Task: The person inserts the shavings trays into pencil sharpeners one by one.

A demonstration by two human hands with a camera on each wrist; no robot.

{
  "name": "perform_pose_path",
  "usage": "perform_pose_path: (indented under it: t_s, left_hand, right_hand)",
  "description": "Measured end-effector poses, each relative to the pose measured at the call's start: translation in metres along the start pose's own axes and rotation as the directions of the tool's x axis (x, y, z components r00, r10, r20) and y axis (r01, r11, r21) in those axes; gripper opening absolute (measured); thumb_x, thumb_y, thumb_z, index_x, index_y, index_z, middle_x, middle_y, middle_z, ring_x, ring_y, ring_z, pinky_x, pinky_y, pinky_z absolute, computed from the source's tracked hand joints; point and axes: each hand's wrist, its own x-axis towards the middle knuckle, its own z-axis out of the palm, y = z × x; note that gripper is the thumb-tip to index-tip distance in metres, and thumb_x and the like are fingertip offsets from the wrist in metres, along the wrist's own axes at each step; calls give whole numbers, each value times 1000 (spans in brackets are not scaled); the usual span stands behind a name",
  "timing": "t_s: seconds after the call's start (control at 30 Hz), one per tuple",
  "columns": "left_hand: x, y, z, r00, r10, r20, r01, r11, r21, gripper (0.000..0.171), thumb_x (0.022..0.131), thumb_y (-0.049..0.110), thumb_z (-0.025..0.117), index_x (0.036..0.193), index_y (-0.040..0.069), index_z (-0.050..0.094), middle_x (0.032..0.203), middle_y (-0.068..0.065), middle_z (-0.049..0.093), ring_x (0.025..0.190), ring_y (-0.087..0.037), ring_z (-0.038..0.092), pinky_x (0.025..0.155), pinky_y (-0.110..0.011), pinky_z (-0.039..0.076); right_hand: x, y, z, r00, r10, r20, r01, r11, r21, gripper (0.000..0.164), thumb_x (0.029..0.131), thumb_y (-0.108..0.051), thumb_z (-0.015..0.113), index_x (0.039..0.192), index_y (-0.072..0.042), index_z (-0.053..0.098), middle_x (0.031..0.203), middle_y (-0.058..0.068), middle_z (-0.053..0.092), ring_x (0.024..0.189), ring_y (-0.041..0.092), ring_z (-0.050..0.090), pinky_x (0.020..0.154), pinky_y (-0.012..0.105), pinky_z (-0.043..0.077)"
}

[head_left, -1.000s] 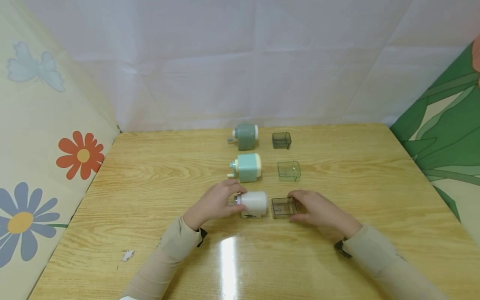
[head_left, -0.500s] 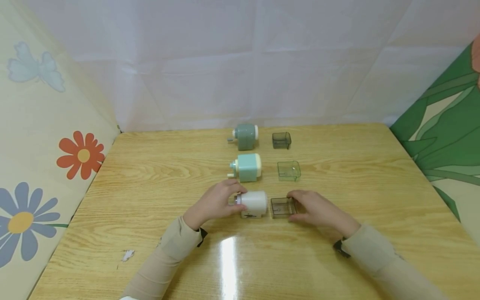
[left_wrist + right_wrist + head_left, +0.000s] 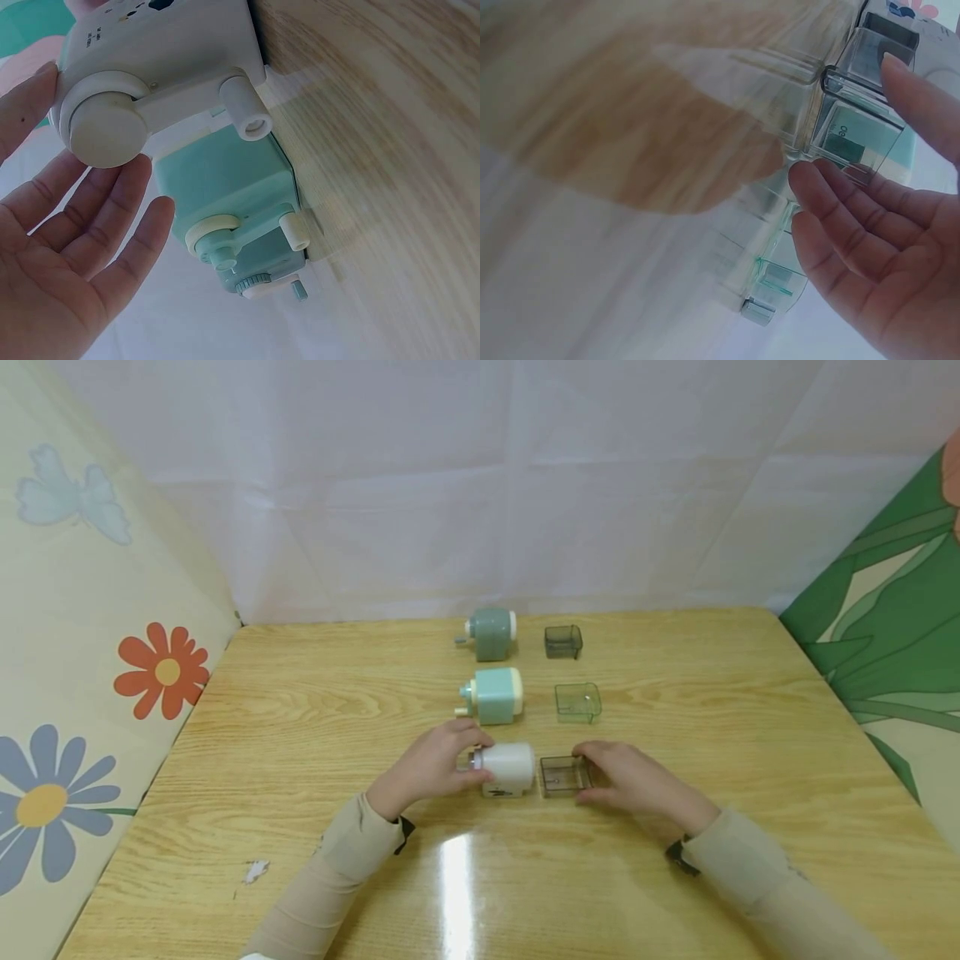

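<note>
My left hand (image 3: 432, 768) grips the crank end of a white pencil sharpener (image 3: 512, 766), thumb and fingers on opposite sides. In the left wrist view its round knob (image 3: 109, 129) and crank handle (image 3: 246, 109) show plainly. To its right, my right hand (image 3: 637, 781) holds a smoky clear shavings drawer (image 3: 564, 777) between thumb and fingers. A narrow gap separates the drawer from the sharpener. Seen from the right wrist, the thumb (image 3: 922, 109) and fingers lie on two sides of the drawer (image 3: 859, 120). Both things rest on the wooden table.
Behind stands a mint pencil sharpener (image 3: 497, 696) with a green-tinted clear drawer (image 3: 577, 702) to its right. Farther back are a dark green sharpener (image 3: 492, 635) and a dark clear drawer (image 3: 563, 642). A white cloth (image 3: 510, 527) hangs behind the table (image 3: 300, 710).
My right hand and the smoky drawer have slid very slightly left, closer to the white sharpener. The left hand stays where it was.
</note>
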Motion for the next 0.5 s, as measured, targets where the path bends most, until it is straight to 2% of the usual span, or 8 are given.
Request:
perform_pose_path:
  t_s: [0.5]
  left_hand:
    - [0, -1, 1, 1000, -4, 0, 4, 1000, -11, 36, 77, 26, 75, 104, 5, 65, 102, -6, 63, 86, -15, 59, 74, -25, 51]
  right_hand:
    - [4, -3, 0, 1000, -21, -2, 20, 1000, -16, 57, 73, -30, 76, 113, 6, 56, 107, 18, 62, 97, 31, 59, 85, 45, 48]
